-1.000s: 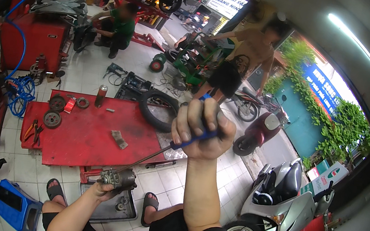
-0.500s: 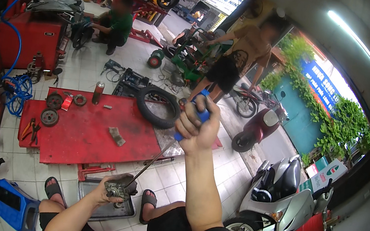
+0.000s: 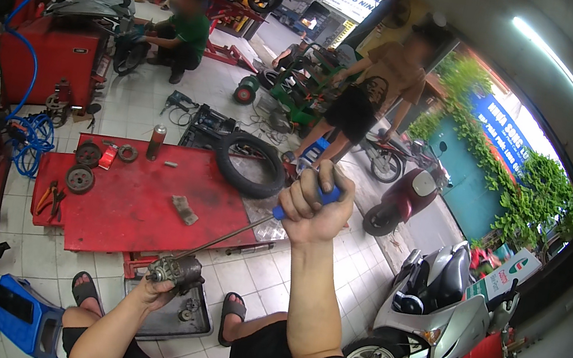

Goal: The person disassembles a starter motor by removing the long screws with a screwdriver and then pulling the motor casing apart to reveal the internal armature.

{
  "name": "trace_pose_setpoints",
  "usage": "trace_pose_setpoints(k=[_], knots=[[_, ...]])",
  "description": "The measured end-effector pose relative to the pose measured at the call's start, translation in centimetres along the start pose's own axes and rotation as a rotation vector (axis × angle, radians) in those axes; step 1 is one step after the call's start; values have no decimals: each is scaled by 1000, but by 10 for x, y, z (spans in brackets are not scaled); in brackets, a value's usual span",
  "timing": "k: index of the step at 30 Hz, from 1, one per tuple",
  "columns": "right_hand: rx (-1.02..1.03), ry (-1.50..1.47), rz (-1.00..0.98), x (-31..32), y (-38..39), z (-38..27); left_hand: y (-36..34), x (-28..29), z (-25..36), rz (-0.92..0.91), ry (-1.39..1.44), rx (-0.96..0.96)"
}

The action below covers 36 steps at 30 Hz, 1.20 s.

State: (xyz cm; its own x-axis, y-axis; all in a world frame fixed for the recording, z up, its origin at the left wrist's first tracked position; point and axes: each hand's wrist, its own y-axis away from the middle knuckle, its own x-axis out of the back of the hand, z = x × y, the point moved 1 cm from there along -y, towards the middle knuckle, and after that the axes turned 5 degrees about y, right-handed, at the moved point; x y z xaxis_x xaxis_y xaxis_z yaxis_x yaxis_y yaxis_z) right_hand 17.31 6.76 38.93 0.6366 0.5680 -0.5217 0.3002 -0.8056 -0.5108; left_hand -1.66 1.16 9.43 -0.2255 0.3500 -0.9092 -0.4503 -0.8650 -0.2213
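My right hand [image 3: 316, 207], raised at the centre, is closed round the blue handle of a long screwdriver [image 3: 226, 237]. The shaft slants down to the left, and its far end meets a greasy grey metal engine part [image 3: 179, 272]. That part is gripped from below by my left hand [image 3: 156, 294], with the thumb across its near side. Exactly where the tip sits on the part cannot be made out. Beneath both lies a dark metal tray [image 3: 161, 326] with small metal pieces in it, on the floor between my sandalled feet.
A red lift platform [image 3: 135, 210] ahead carries a tyre [image 3: 250, 165], a spray can [image 3: 156, 142], round drum-like parts [image 3: 79, 178], pliers [image 3: 51, 200] and a rag [image 3: 183, 210]. A blue stool [image 3: 24, 317] is at left, a silver scooter [image 3: 420, 333] at right. Other people are farther off.
The engine part has turned and shifted slightly up and left in my left hand. My right hand has moved right and down, so the screwdriver lies at a flatter slant.
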Motion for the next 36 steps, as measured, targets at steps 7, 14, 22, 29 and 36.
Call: trace_pose_setpoints(k=[7,14,22,29,36], knots=[[11,-163,-341,0,-6,-5,3,-6,0,-71,-55,118],[-33,-189,-621,-6,-4,-9,1,4,-11,-74,-34,169],[-82,-25,-83,-25,2,-8,0,-5,-3,-126,-212,116],[-372,-206,-309,-13,10,14,1,-34,-24,-416,-567,222],[-233,-68,-225,-2,29,16,5,-3,-13,-154,-31,154]])
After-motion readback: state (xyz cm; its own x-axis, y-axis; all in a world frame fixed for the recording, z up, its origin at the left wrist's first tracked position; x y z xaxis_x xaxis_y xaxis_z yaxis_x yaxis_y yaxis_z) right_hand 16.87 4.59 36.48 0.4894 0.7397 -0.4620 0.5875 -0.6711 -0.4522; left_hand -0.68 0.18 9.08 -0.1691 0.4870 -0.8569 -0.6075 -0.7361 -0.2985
